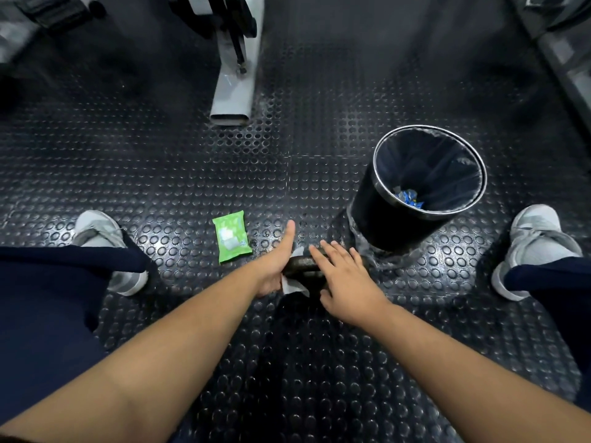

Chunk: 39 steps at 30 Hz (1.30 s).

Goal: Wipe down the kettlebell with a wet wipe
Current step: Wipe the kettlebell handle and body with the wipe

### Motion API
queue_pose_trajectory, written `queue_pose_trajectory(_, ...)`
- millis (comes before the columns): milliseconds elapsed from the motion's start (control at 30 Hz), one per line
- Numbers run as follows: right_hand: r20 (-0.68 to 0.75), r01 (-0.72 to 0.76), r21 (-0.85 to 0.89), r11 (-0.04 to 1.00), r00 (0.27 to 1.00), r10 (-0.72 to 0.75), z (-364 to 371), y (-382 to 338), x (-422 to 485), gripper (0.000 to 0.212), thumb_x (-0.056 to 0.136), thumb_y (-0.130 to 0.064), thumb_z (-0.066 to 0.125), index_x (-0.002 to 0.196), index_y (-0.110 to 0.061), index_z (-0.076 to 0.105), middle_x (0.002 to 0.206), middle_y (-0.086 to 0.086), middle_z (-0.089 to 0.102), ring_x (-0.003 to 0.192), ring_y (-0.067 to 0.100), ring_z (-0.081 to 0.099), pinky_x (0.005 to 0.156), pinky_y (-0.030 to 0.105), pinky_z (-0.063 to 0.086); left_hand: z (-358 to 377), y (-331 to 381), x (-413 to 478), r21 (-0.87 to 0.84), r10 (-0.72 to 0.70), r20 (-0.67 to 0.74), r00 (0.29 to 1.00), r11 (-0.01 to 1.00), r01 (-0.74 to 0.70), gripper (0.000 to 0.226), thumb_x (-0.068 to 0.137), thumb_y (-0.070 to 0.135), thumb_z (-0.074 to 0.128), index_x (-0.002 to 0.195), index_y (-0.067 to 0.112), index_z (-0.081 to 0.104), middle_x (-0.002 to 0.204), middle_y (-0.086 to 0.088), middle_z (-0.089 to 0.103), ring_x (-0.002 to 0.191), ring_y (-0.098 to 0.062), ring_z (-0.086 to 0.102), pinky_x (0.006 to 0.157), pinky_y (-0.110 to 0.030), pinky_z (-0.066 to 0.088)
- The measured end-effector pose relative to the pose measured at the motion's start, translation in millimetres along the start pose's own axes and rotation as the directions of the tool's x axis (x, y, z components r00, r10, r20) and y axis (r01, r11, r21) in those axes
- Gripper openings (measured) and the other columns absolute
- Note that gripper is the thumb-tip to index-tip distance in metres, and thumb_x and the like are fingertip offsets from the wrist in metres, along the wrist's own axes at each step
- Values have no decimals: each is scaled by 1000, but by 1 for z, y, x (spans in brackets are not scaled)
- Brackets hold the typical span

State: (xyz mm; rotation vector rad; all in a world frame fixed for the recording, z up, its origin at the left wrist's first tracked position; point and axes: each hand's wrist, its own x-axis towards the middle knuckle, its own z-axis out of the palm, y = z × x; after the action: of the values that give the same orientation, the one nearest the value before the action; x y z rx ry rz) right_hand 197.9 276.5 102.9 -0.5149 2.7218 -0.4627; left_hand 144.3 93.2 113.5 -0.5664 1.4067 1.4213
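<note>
Mid-wipe. Left hand (274,266) gripped the wipe (292,285) on the kettlebell (303,263) handle, which sat between the hands. Right hand (345,279) lay flat, fingers straight, steadying it. Body probably still to do.

Dim lighting is recorded. Overhead light is reflected as glints off the studded floor (160,161) and the rim of the bin (380,215). Deep shadow is cast at bottom centre. Edges are bowed by wide-angle distortion, and the upper corners are blurred.
</note>
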Motion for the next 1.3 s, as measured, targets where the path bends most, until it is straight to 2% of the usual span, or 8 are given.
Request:
queue_pose_trajectory(133,4,1,2,1000,1000,-1,0,-1,0,94,91,-23,59,165,-28,0,173,4,4,160,23,-4,128,46,-8,0,25,-22,166,-47,-13,999,985,48,117,74,98,13,145,14,52,146,-23,56,133,-36,57,107,-65,41)
queue_pose_trajectory(167,3,-1,4,1000,1000,1,-1,0,1,94,91,-23,59,165,-28,-1,173,4,4,160,23,-4,128,47,-8,-3,35,-30,210,-66,-34,997,975,71,118,76,97,10,159,16,32,158,-21,41,139,-35,51,92,-39,45)
queue_pose_trajectory(233,13,-4,7,1000,1000,4,-1,-1,1,95,91,-22,59,164,-28,-1,173,3,3,160,22,-4,128,47,-7,-14,53,-37,251,-133,-33,991,958,137,128,72,98,11,163,9,8,160,-22,38,127,-33,61,98,-40,55)
queue_pose_trajectory(467,2,3,-6,1000,1000,-3,-1,-2,0,95,90,-23,59,165,-27,1,172,4,6,160,24,-3,127,46,-9,7,78,-47,403,-172,5,985,902,156,119,74,98,10,164,20,7,159,-22,37,127,-39,59,113,-57,40)
queue_pose_trajectory(767,4,0,-5,1000,1000,0,-6,-3,0,92,92,-21,54,165,-29,-1,173,1,4,159,19,-5,125,41,-13,-13,2,0,281,0,-97,995,959,27,123,60,108,21,141,24,62,147,-2,58,141,-22,46,118,-46,33)
queue_pose_trajectory(1000,-7,-5,-13,1000,1000,5,-3,-2,1,93,90,-21,55,165,-28,0,173,3,6,160,22,-3,125,42,-13,-20,28,-31,365,-67,-12,998,928,67,130,64,106,25,164,27,2,168,-14,21,153,-36,25,124,-58,16)
queue_pose_trajectory(1167,-1,-4,-26,1000,1000,4,-2,0,2,93,91,-24,57,165,-29,0,172,2,7,160,22,-2,126,42,-11,-49,56,-46,360,-177,133,975,925,118,135,67,103,21,151,-1,42,144,-28,56,135,-37,54,124,-49,25)
queue_pose_trajectory(1300,-4,-5,-21,1000,1000,5,0,0,2,94,90,-23,57,165,-29,0,172,3,7,160,23,-2,127,44,-10,-23,43,-39,424,-121,73,990,902,79,125,71,101,24,160,14,31,152,-20,50,139,-34,51,121,-42,29)
